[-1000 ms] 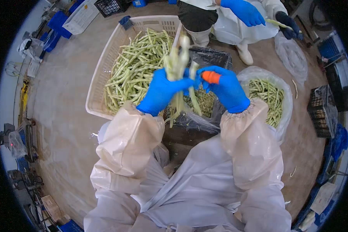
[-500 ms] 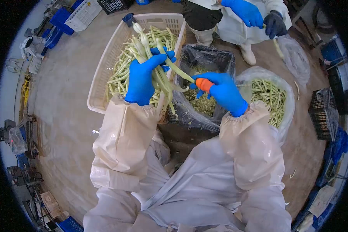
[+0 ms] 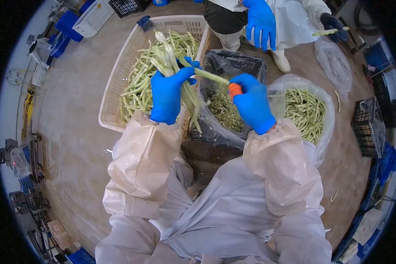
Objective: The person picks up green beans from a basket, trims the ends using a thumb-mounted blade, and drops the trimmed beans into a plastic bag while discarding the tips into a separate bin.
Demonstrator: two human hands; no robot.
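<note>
My left hand (image 3: 167, 94), in a blue glove, is closed around a bunch of long pale green bean pods (image 3: 166, 57), their thick ends up and thin ends hanging down. One pod (image 3: 214, 77) slants out of the bunch to the right hand. My blue-gloved right hand (image 3: 254, 103) is closed on a small orange tool (image 3: 235, 90); its working part is hidden. The pod's end meets the fingers there. Behind the left hand, a cream plastic crate (image 3: 114, 88) holds many pods. Below the right hand is a black plastic-lined bin (image 3: 257, 66) with green scraps.
A clear plastic bag (image 3: 329, 105) of pods stands to the right. Across from me, a co-worker's blue glove (image 3: 260, 24) is open, and their dark glove (image 3: 334, 26) holds a pod. Black crates (image 3: 367, 127) and blue bins line the sides.
My left hand has shifted slightly right with the bunch. My right hand has turned and risen a little, still at the slanting pod's end. The co-worker's hands have moved apart.
</note>
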